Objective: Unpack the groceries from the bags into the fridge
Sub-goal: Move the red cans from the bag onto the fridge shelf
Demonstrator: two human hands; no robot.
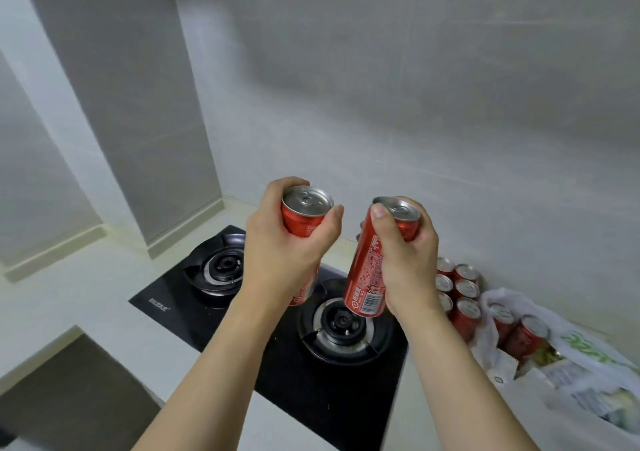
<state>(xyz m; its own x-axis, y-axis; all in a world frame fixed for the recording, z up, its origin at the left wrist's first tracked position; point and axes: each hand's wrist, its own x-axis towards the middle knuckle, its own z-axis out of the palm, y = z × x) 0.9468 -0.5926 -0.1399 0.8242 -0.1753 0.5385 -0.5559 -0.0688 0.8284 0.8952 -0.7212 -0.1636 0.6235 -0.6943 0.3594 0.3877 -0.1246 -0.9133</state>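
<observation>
Grey tiled walls [381,86] stood behind a pale worktop [86,298], and a black gas hob [346,398] with two burners was set into it. Above the hob both hands were raised, each with one red can. The left hand [287,253] gripped the left can [304,218] around its upper body, fingers and thumb curled round it, the silver top facing up. The right hand [408,260] gripped the right can [367,270] near its top from the right side, the thumb pressed by the rim. The long axis of this can was tilted, its bottom end leaning left and down toward the near burner.

Both cans were slim, red, with small white print and a barcode near the base; they looked rigid and unopened. More red cans [457,287] stood close together at the wall on the right, and just beside them a white plastic bag [588,364] held further cans. No fridge was in view, so I judged that carrying the two cans there was the next move.
</observation>
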